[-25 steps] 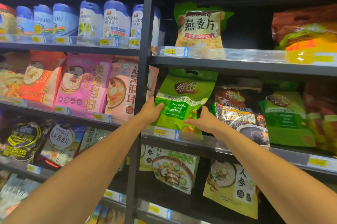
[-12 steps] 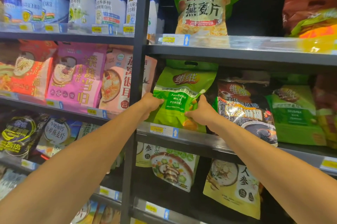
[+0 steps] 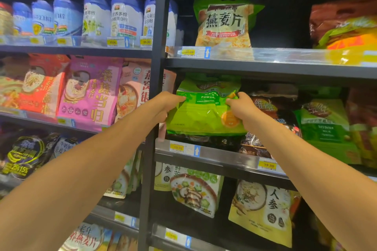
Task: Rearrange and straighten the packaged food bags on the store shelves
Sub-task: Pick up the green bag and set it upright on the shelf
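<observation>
A bright green soybean milk powder bag (image 3: 206,111) is held up off the middle right shelf (image 3: 216,157), its top tipped back under the shelf above. My left hand (image 3: 166,105) grips its left edge and my right hand (image 3: 242,109) grips its right edge. Beneath and to the right of it lies a dark sesame bag (image 3: 265,128). Another green soybean bag (image 3: 324,126) stands further right.
A black upright post (image 3: 157,67) divides the shelving. Pink and red bags (image 3: 91,91) fill the left middle shelf, an oat flakes bag (image 3: 224,24) stands on the shelf above, and soup-mix bags (image 3: 193,193) hang below. Price-tag rails edge every shelf.
Both hands have lifted the green bag off the shelf and tilted its top backward; its bottom edge now hangs above the rail, uncovering dark packaging beneath.
</observation>
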The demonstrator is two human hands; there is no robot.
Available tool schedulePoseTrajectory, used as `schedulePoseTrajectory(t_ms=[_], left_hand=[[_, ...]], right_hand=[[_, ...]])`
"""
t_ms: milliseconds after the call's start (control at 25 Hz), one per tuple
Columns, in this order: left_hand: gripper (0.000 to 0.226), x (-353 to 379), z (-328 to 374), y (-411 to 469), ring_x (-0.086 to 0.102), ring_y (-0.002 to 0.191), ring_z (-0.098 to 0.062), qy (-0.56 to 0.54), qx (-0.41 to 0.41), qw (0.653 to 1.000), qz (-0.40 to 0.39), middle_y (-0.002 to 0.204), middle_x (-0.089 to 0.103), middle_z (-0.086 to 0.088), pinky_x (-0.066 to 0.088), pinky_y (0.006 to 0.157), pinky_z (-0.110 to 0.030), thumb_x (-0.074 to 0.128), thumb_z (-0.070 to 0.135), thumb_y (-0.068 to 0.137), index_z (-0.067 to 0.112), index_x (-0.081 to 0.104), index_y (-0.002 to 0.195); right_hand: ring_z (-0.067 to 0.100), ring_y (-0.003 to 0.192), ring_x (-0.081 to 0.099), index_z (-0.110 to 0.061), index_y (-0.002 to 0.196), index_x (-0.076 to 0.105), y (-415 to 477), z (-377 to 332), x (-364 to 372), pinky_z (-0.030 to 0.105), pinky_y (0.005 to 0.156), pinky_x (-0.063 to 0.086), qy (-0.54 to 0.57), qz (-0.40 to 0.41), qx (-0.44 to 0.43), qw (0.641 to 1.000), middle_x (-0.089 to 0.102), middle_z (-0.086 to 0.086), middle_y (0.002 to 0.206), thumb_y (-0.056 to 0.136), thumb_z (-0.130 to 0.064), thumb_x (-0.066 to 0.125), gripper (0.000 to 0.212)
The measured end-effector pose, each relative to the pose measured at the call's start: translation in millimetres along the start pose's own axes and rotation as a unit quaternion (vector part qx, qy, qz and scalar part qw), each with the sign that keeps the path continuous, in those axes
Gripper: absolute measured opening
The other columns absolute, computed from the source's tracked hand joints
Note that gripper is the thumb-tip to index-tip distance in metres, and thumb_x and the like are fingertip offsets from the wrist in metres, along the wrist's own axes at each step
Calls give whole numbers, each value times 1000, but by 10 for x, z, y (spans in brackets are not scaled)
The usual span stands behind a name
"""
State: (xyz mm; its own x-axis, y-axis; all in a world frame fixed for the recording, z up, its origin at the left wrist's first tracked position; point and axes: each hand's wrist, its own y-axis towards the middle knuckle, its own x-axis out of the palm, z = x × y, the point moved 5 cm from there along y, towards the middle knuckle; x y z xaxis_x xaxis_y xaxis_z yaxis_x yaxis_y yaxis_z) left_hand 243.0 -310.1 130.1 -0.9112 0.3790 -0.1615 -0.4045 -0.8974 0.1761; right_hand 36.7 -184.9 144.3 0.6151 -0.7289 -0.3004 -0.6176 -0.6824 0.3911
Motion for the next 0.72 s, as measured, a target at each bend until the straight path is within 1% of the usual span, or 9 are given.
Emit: schedulePoseTrajectory(t_ms=[40, 200, 280, 360, 440, 520, 600, 680, 720], left_hand=[[19, -20, -5, -44, 64, 73, -16, -8, -1, 1000, -6, 87, 68, -4, 51, 51, -28, 65, 28, 101, 11, 63, 107], [33, -109, -99, -222, 68, 83, -16, -50, -4, 998, -25, 96, 72, -3, 51, 65, -33, 71, 35, 96, 14, 63, 121], [32, -120, -130, -326, 69, 82, -17, -69, -1, 997, -39, 93, 73, -3, 54, 65, -34, 71, 36, 95, 15, 64, 119], [34, -127, -134, -460, 72, 85, -20, -90, -2, 995, -48, 96, 75, -4, 59, 72, -36, 74, 37, 93, 15, 66, 118], [39, -137, -139, -569, 75, 94, -25, -110, -7, 992, -58, 103, 78, -7, 62, 88, -44, 77, 39, 90, 15, 68, 119], [44, -123, -143, -714, 75, 103, -30, -130, -12, 988, -79, 110, 79, -10, 59, 97, -53, 79, 40, 87, 16, 69, 123], [45, -73, -147, -851, 76, 101, -33, -153, -19, 982, -110, 112, 79, -12, 60, 93, -54, 77, 40, 89, 16, 69, 127], [38, -3, -143, -1021, 78, 91, -33, -182, -32, 971, -151, 109, 80, -13, 63, 83, -51, 72, 40, 93, 19, 70, 125], [37, 15, -151, -1082, 78, 89, -33, -193, -35, 967, -166, 108, 80, -13, 63, 83, -50, 71, 42, 94, 20, 71, 123]], right_hand=[[20, 85, 56, -9, 136, 50, -16, -1, -42, 33, 69, 49, 21, 6, 7, 1000, 57, 13, 116, 104, -16, 55, 33], [28, 113, 61, -13, 146, 50, -233, 34, -179, 35, 70, 54, 106, 0, 50, 993, 59, 12, 133, 102, -8, 58, 45], [31, 118, 62, -14, 146, 52, -360, 50, -206, 40, 81, 57, 134, -5, 66, 989, 61, 11, 135, 101, -7, 58, 46], [31, 117, 64, -16, 144, 55, -529, 41, -243, 46, 92, 58, 155, -3, 77, 985, 65, 12, 132, 101, -8, 58, 44], [32, 113, 67, -17, 138, 60, -695, 29, -299, 49, 95, 57, 174, -1, 94, 980, 68, 13, 128, 100, -10, 59, 38], [32, 107, 70, -17, 120, 67, -919, 17, -357, 51, 94, 57, 199, -7, 121, 972, 71, 14, 118, 101, -11, 59, 21], [31, 95, 72, -18, 103, 67, -1127, 28, -431, 49, 85, 59, 221, -5, 139, 965, 73, 13, 108, 102, -11, 59, 11], [30, 85, 72, -18, 103, 68, -1324, 38, -509, 45, 75, 60, 236, -5, 139, 962, 74, 11, 101, 102, -12, 58, 12], [29, 84, 72, -19, 103, 68, -1430, 35, -538, 44, 73, 60, 242, -9, 133, 961, 74, 11, 99, 103, -12, 57, 13]])
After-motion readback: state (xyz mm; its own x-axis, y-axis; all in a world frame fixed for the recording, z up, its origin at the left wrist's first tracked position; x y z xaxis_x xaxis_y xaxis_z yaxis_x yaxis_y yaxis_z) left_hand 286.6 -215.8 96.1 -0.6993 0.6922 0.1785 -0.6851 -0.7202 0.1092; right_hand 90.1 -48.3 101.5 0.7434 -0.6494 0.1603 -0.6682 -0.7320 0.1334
